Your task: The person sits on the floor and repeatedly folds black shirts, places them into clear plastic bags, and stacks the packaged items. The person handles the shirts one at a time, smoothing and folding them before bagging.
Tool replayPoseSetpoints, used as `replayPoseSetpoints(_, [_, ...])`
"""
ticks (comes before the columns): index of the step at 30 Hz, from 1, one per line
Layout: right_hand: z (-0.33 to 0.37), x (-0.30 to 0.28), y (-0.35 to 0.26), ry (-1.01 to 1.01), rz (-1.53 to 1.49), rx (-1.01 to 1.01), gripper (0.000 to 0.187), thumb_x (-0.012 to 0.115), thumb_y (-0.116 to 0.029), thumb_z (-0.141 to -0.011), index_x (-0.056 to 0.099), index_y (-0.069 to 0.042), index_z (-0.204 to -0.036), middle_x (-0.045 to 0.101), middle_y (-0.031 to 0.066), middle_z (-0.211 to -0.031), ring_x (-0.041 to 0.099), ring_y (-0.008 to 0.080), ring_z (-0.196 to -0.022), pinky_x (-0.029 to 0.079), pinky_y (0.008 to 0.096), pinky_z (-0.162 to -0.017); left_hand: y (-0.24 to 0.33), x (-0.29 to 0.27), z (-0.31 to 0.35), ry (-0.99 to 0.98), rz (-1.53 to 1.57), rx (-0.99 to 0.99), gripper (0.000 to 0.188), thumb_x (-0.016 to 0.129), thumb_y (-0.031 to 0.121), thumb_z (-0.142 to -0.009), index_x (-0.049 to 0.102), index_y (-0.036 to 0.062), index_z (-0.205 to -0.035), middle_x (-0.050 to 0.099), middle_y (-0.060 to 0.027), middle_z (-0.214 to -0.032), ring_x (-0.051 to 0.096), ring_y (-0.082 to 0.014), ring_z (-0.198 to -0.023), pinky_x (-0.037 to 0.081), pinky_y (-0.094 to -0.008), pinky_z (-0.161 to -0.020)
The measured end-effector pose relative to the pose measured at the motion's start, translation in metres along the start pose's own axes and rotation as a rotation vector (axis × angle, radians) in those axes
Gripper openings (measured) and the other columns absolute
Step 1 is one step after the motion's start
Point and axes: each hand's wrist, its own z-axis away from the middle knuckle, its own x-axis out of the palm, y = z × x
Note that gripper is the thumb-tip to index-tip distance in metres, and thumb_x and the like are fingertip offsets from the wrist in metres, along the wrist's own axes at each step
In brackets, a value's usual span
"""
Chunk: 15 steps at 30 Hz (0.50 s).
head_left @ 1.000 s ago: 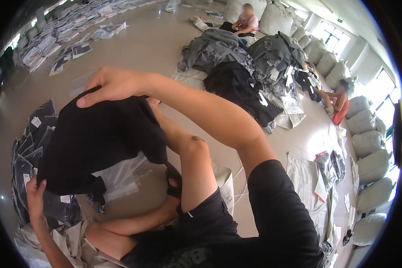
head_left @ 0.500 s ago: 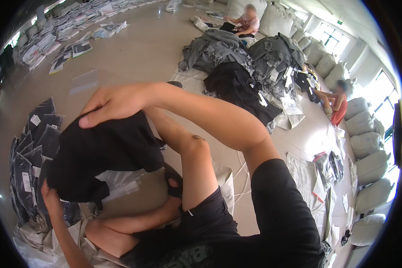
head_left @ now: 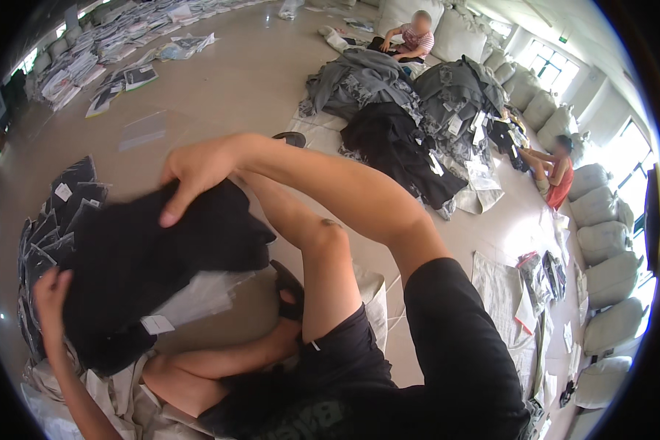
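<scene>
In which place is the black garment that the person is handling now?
In the head view, the black garment is at left, between the left hand and the right hand, beside the bagged clothes.

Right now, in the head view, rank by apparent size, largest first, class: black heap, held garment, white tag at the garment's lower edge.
1. Held garment, likely enlarged by nearness
2. Black heap
3. White tag

Daylight pours through the windows (head_left: pixel 553 64) on the right, panes burning white, glare flaring off the floor (head_left: pixel 532 232)! Over on the left it's dimmer, black vignette all round, the sacks (head_left: pixel 603 245) bending along the fisheye rim; the left hand (head_left: pixel 51 290) is softly blurred, the black garment (head_left: pixel 147 253) nearly detailless.
</scene>
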Motion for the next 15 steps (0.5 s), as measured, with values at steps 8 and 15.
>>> replayPoseSetpoints(8, [-0.036,-0.024,0.004,0.451,0.238,-0.108,0.055,0.074,-0.049,-0.098,0.074,-0.003,-0.127,0.078,0.0165,-0.115,0.073,0.0278,-0.105,0.055,0.0393,-0.094,0.01,-0.053,0.005,0.069,-0.14,0.204,0.039,0.077,0.03,-0.097,0.069,-0.0068,-0.108,0.07,-0.0089,-0.093,0.063,-0.0161,-0.09,0.052,-0.0329,-0.085])
replayPoseSetpoints(15, [-0.013,-0.033,-0.028,0.554,-0.117,0.088,0.045,0.068,-0.037,-0.106,0.073,0.001,-0.128,0.078,0.0092,-0.116,0.068,0.0132,-0.108,0.053,0.0305,-0.098,0.112,-0.052,0.003,0.285,0.277,0.023,0.044,0.078,0.037,-0.098,0.073,-0.0038,-0.114,0.076,-0.0071,-0.099,0.069,-0.0153,-0.093,0.053,-0.0303,-0.087])
